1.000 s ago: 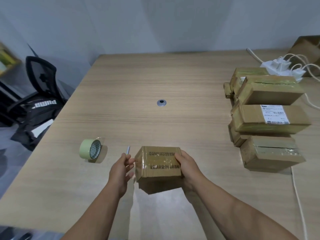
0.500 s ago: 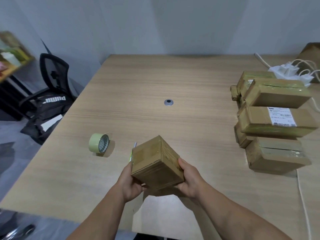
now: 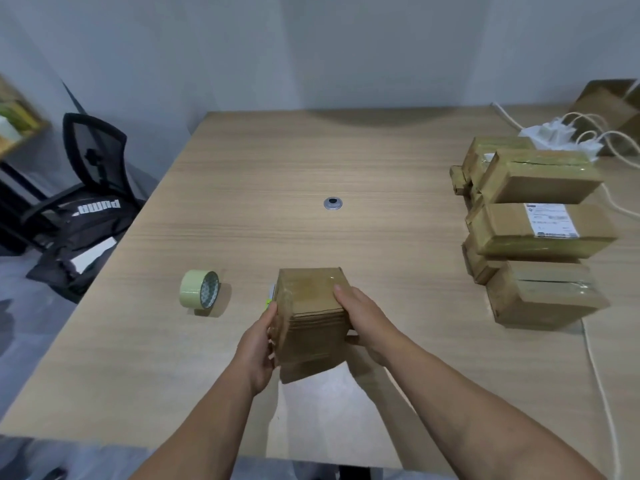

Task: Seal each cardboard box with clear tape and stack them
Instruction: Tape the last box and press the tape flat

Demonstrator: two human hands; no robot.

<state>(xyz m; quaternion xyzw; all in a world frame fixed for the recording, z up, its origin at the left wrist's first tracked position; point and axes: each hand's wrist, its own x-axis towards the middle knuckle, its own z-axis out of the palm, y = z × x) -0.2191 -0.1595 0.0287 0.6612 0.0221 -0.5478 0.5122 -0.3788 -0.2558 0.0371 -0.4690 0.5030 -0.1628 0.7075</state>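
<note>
A small taped cardboard box (image 3: 311, 317) is held between both hands just above the wooden table (image 3: 242, 188), near its front edge. My left hand (image 3: 258, 344) grips its left side and my right hand (image 3: 363, 317) grips its right side, fingers over the top. A roll of tape (image 3: 200, 294) stands on edge to the left of the box. A small cutter (image 3: 270, 296) lies mostly hidden behind the box. Several sealed boxes (image 3: 533, 233) are stacked at the right.
A power strip with white cables (image 3: 557, 135) lies at the back right, and a cable (image 3: 599, 382) runs down the right side. A metal grommet (image 3: 332, 203) sits mid-table. A black chair with a bag (image 3: 86, 202) stands left of the table.
I have turned the box in my hands, from printed side up to a plain taped face up. The camera view has shifted slightly.
</note>
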